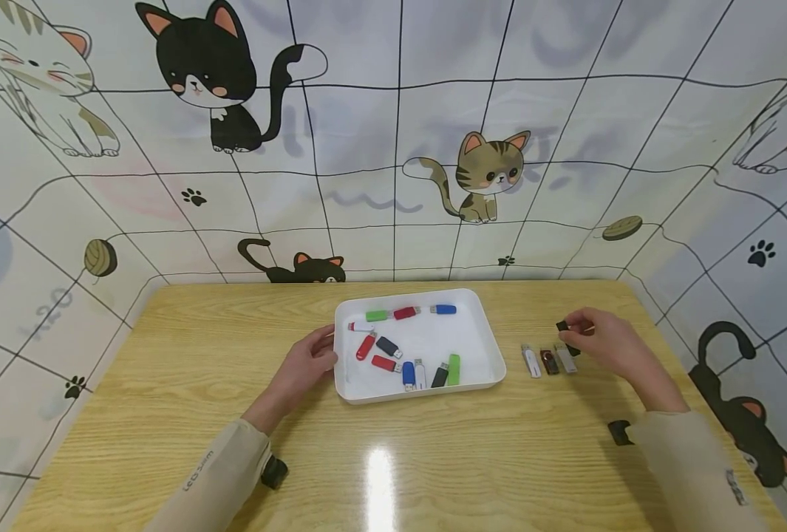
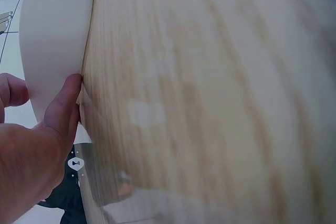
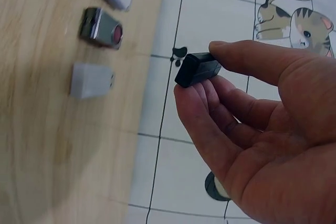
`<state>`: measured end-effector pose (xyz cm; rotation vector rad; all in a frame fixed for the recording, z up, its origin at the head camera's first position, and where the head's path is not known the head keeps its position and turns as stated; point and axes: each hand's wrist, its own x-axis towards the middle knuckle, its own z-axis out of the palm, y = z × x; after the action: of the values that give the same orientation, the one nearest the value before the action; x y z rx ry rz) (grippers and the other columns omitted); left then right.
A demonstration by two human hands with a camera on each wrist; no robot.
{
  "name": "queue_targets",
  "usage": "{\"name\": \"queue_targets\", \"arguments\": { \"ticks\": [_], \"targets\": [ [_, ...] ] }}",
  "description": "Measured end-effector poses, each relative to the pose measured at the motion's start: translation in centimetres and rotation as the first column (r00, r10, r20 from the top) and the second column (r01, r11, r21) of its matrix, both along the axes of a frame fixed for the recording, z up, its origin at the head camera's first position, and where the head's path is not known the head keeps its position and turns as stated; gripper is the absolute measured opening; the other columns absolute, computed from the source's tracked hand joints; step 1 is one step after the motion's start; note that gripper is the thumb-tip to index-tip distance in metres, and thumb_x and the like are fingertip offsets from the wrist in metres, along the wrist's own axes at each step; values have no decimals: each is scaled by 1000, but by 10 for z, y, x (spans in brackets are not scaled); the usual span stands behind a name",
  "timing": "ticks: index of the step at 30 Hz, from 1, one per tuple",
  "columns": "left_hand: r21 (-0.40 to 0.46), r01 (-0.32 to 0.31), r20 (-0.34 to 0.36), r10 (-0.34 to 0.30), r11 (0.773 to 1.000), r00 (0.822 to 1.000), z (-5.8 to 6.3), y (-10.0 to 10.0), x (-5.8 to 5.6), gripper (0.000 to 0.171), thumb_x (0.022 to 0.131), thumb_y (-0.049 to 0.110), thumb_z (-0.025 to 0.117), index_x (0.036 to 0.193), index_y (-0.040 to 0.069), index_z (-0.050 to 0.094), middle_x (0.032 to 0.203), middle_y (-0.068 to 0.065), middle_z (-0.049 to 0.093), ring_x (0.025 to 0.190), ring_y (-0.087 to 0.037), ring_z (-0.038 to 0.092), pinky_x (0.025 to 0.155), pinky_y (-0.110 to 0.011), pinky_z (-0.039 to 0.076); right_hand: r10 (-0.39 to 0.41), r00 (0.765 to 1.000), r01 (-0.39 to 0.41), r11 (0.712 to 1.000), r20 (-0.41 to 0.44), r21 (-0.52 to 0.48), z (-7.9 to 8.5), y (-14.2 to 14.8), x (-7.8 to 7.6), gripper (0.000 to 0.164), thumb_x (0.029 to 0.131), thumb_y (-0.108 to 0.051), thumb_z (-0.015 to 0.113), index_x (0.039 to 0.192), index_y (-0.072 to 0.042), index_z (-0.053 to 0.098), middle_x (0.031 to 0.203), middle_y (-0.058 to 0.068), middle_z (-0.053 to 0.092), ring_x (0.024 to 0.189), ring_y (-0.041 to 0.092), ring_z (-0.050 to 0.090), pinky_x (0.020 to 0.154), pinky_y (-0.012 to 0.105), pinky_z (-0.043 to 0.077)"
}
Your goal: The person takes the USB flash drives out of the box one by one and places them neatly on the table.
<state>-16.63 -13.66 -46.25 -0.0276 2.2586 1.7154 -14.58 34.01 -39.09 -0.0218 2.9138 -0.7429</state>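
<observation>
Black stick [image 1: 561, 326], held at centre right of the frame. It lies between the thumb and fingertips of the right hand [image 1: 602, 341], which pinches it; in the right wrist view the thumb is above, a finger below, and one squared end juts left beyond the tips. A gap in that view separates it from the nearest of the row.

Just beside the grip, to its lower left in the head view, three sticks lie side by side on the table [image 1: 326, 458]: a grey stick [image 1: 565, 357], a dark stick [image 1: 549, 362] and a white stick [image 1: 530, 362].

Farther off, at the centre, stands the white tray [image 1: 433, 336]. The left hand [image 1: 302, 363] grips its left wall, thumb at the rim and fingers near the base. In the tray lie red, blue, green, white and black sticks, scattered toward its left and along its near and far sides.

Behind the table, across the upper frame, hangs the wall cloth [image 1: 366, 133], printed with cats, paw marks and a black grid.
</observation>
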Motion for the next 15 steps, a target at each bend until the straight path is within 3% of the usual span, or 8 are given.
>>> {"name": "queue_targets", "arguments": {
  "ticks": [15],
  "targets": [
    [1,-4,1,4,1000,1000,0,0,0,63,90,6,53,150,9,35,146,-11,45,130,-24,45,96,-38,47,-30,997,26,998,64,55,-17,27,-1,56,92,-34,60,118,15,54,104,26,60,90,35,57,70,44,50]
  ]
}}
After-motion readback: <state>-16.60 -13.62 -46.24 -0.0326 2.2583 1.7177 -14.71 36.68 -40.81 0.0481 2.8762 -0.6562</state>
